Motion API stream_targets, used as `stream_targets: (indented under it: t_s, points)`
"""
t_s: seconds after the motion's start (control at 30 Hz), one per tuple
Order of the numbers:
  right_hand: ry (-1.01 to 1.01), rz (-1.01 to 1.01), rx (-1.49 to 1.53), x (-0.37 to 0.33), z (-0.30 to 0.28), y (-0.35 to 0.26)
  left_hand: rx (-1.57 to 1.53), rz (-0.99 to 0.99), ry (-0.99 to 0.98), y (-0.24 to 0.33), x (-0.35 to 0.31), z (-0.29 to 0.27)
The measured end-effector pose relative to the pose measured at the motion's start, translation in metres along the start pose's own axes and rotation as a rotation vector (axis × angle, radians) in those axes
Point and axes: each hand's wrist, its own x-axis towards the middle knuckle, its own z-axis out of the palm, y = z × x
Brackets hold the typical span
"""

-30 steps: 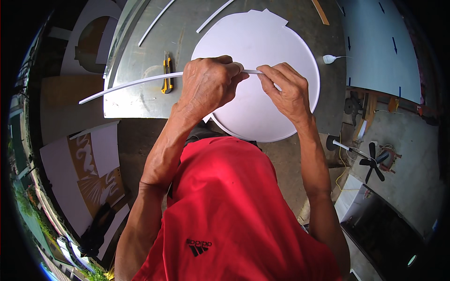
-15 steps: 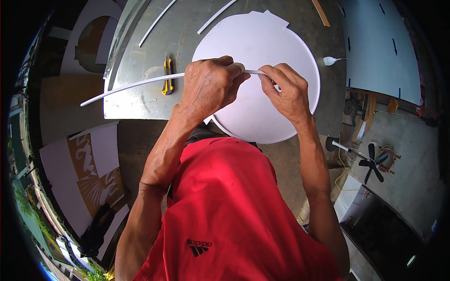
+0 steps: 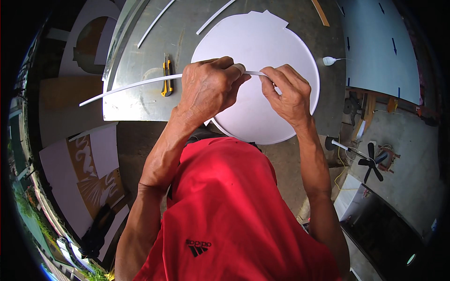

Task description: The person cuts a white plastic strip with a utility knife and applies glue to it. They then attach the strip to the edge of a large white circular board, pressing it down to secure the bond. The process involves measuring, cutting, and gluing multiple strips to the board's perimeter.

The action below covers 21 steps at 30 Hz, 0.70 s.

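A thin white strip (image 3: 131, 86) runs through both hands, curving down toward its free end at the left. My left hand (image 3: 208, 86) is closed round it. My right hand (image 3: 288, 91) pinches its right end between thumb and fingers, with a short length showing between the hands. Beneath them lies a large round white panel (image 3: 262, 112) with a raised rim and a notched tab at its far edge. To the left of my left hand, a yellow and black utility knife (image 3: 167, 79) rests on the metal tabletop (image 3: 126, 105).
Two more white strips (image 3: 157, 23) lie at the far side of the table. A small white bottle with a thin nozzle (image 3: 330, 61) sits right of the panel. Beyond the table's right edge are a pale blue sheet (image 3: 382, 51) and a black-bladed fan (image 3: 371, 162). Cut white boards (image 3: 61, 164) lean at left.
My right hand has shifted very slightly to the right and my left hand slightly left, so a touch more strip shows between them. Both grips look the same.
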Motion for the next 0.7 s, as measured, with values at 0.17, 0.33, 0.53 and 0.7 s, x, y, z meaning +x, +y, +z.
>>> stream_targets:
  t_s: [0.17,0.33,0.53,0.7]
  points:
    - [0.039,0.036,-0.047,-0.003,0.004,-0.005,0.026,-0.003,0.003,0.002,0.000,0.002]
    - [0.074,0.180,-0.025,-0.010,0.013,-0.010,0.033,-0.031,-0.008,0.001,0.000,0.008]
    - [-0.051,0.074,0.061,0.006,0.003,0.000,0.009,-0.044,-0.010,-0.003,0.000,0.003]
    - [-0.069,0.028,0.069,0.008,0.002,0.002,0.030,-0.031,-0.037,-0.006,0.000,0.001]
